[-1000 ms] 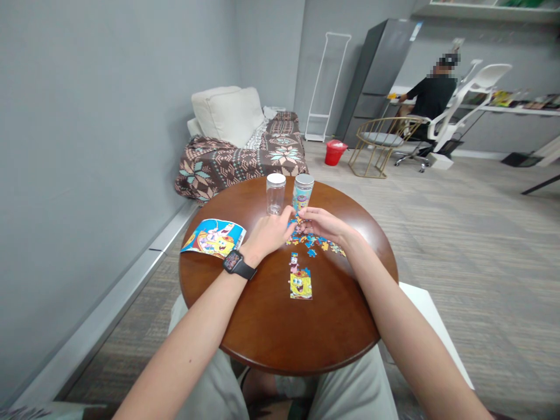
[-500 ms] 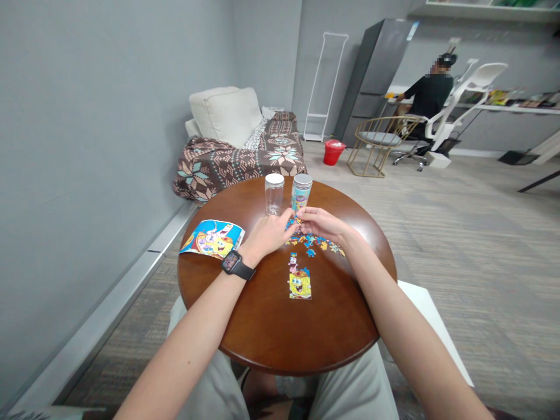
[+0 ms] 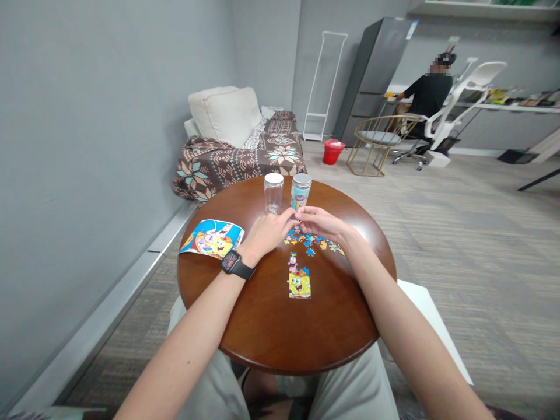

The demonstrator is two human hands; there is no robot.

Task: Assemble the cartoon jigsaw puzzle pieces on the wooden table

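My left hand point(image 3: 273, 229), with a black watch on its wrist, reaches over the loose jigsaw pieces point(image 3: 310, 241). Its fingers are bent in a pinch. Fingertip to fingertip with it, my right hand point(image 3: 321, 222) is also closed in a pinch; whatever is between the fingers is too small to make out. Several blue and yellow pieces lie beneath and beside the hands, partly covered by them. Closer to me, a joined part of the puzzle point(image 3: 300, 284) shows a yellow cartoon face, with a narrow strip of pieces extending from its upper left.
On the round brown table point(image 3: 301, 338) stand a clear jar point(image 3: 273, 195) and a printed jar point(image 3: 301, 191), behind my hands. A curved picture sheet point(image 3: 212, 238) lies left. Beyond are a covered sofa point(image 3: 240, 154), a red bin point(image 3: 333, 151) and a seated person point(image 3: 431, 96).
Both hands stay close together over the pieces, with only a slight shift of the fingers. The joined puzzle part, jars and sheet have not moved.
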